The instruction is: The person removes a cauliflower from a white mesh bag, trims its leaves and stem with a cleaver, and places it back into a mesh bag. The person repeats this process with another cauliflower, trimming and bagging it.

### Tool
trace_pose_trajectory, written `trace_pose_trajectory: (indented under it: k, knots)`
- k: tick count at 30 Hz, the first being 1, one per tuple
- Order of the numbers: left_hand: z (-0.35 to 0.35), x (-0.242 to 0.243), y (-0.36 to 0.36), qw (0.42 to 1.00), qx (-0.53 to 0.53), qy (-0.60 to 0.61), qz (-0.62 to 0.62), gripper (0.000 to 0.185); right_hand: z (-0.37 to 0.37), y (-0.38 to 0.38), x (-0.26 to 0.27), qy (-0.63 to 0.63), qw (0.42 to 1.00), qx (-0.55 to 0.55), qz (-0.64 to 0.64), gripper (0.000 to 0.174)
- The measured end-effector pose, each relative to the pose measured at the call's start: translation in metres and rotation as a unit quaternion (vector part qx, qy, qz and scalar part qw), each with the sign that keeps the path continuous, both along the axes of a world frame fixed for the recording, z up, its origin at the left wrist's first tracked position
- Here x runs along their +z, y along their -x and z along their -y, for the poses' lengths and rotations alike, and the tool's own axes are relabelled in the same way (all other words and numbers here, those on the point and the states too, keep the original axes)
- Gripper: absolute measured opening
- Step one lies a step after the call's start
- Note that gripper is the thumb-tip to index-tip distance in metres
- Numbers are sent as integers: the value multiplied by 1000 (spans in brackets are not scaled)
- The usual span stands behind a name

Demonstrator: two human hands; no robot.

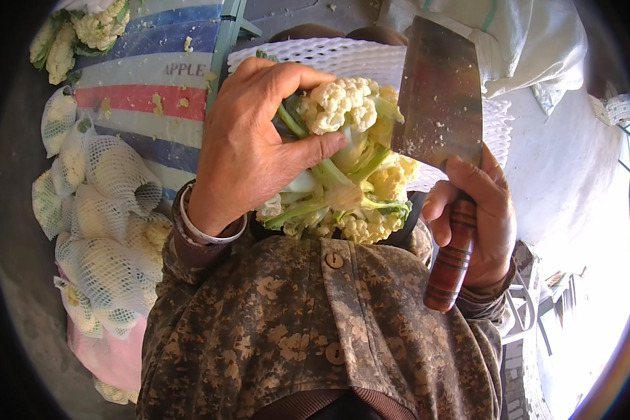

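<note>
My left hand (260, 142) grips a white cauliflower floret (341, 105) between thumb and fingers, at the upper part of a cut cauliflower head. The rest of the cauliflower (344, 197), with its pale stem and yellowish florets, lies on my lap, stem end towards me. My right hand (478, 210) is closed around the turned wooden handle of a cleaver (441, 94). Its wide blade points away from me, just right of the cauliflower, with small white crumbs on it. Under both lies a sheet of white foam netting (325, 52).
Several cauliflowers in white foam net sleeves (102, 210) are piled at the left. Beside them a striped sheet (147, 73) bears crumbs and printed writing. Unwrapped cauliflower (100, 26) sits at the upper left. White woven sacks (525, 47) stand at the upper right.
</note>
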State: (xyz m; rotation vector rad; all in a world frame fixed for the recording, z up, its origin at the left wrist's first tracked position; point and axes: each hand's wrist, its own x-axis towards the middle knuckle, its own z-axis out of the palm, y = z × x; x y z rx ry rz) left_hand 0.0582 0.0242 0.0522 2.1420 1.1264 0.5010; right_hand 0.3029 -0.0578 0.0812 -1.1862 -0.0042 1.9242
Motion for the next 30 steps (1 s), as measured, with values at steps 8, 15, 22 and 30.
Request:
trace_pose_trajectory:
  k: [8,15,22,30]
  knots:
    - [-1,3,-4,1000,-4,5,5,50,-7,13,-5,-1,999,-18,29,28]
    - [-1,0,-8,999,17,8,43,44,-17,13,-17,14,1000,-3,-19,24]
    - [-7,1,3,998,-2,59,-15,55,-18,0,-23,-67,995,-71,-3,17]
    - [-43,23,-7,993,-115,15,-29,47,4,3,-36,-59,979,-161,112,14]
